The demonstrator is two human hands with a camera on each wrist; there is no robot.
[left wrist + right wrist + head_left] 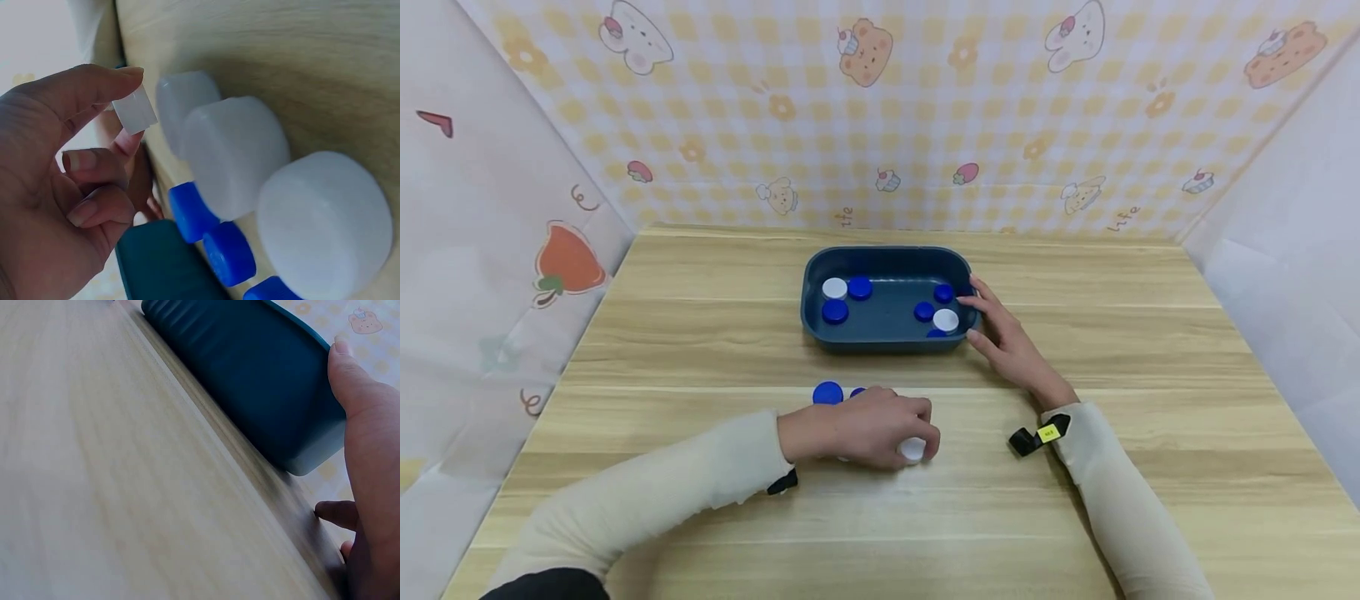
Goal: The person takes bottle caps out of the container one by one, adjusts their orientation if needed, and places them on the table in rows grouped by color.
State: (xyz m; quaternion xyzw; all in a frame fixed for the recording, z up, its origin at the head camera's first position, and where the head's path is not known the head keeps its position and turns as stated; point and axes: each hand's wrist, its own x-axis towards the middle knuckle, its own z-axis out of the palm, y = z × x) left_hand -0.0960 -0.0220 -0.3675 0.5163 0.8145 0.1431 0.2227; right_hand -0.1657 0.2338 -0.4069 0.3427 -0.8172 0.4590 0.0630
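Note:
My left hand pinches a small white bottle cap between thumb and fingers, low over the table. In the left wrist view, larger white caps and several blue caps stand beside that hand. The head view shows a blue cap just past it; the hand hides most of the others. At the dark teal box, my right hand holds the right end, its thumb at the near corner and a finger over the rim. Inside lie blue caps and white caps, grouped left and right.
The wooden table runs back to a yellow checked cloth wall. Pale cloth walls border both sides. A black strap with a yellow label is on the right wrist.

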